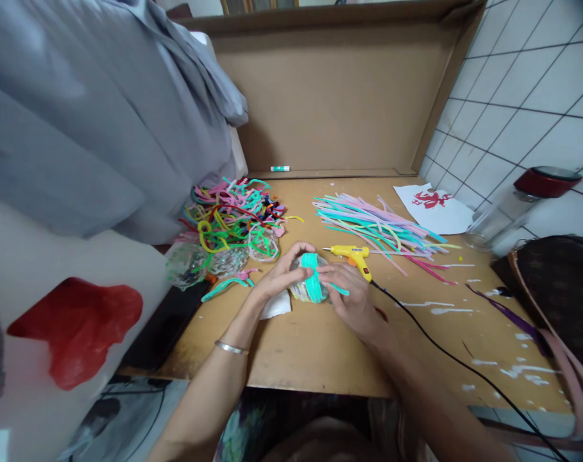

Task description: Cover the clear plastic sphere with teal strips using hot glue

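Observation:
In front of me is a clear, rounded plastic piece (299, 290) with a band of turquoise pipe cleaners (312, 282) across its middle. My left hand (285, 274) is wrapped round its left side, thumb against the band. At the right side, my right hand (351, 296) pinches a turquoise pipe cleaner (340, 290), whose free end sticks out past the fingers. Just beyond the right hand lies a yellow glue gun (349, 251), its nozzle pointing left. Left of my hands, other clear plastic pieces (228, 260) stand near loose turquoise pipe cleaners (224, 287).
A tangled heap of coloured pipe cleaners (233, 208) lies back left, a straight bundle (368, 221) back right. The glue gun's black cord (430, 343) runs toward the front right. A glass jar (505, 215) and a brown bag (555, 289) stand right; a black phone-like slab (163, 327) lies left.

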